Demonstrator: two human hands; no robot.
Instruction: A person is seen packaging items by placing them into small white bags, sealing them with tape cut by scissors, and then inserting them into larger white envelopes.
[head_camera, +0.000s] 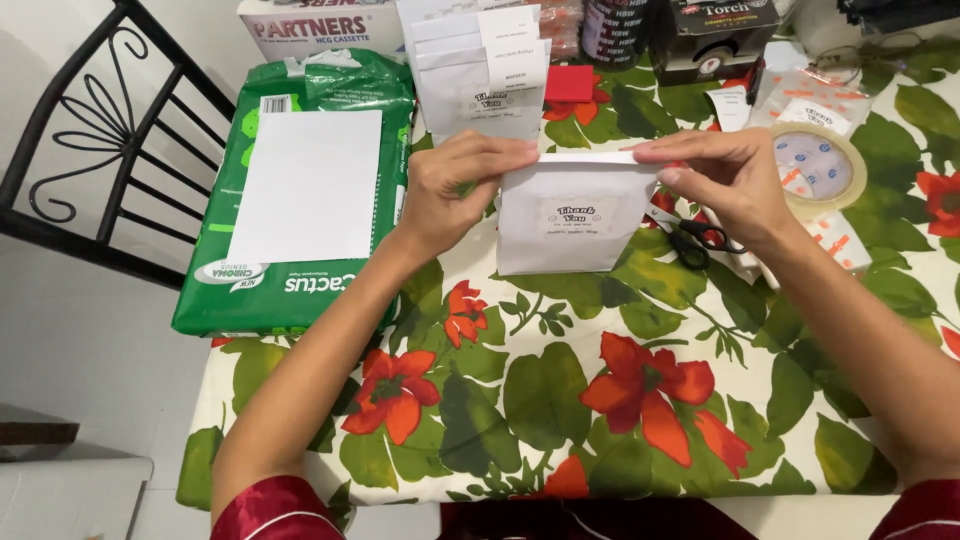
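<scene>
White paper bag stands upright between both hands. Left hand and right hand each pinch its folded top edge, which runs left to right.

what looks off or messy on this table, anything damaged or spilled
Nothing is spilled or visibly damaged. The left hand and right hand pinch the folded top of a white paper bag. One oddity: the green paper ream pack overhangs the table's left edge, its top end torn open.
</scene>
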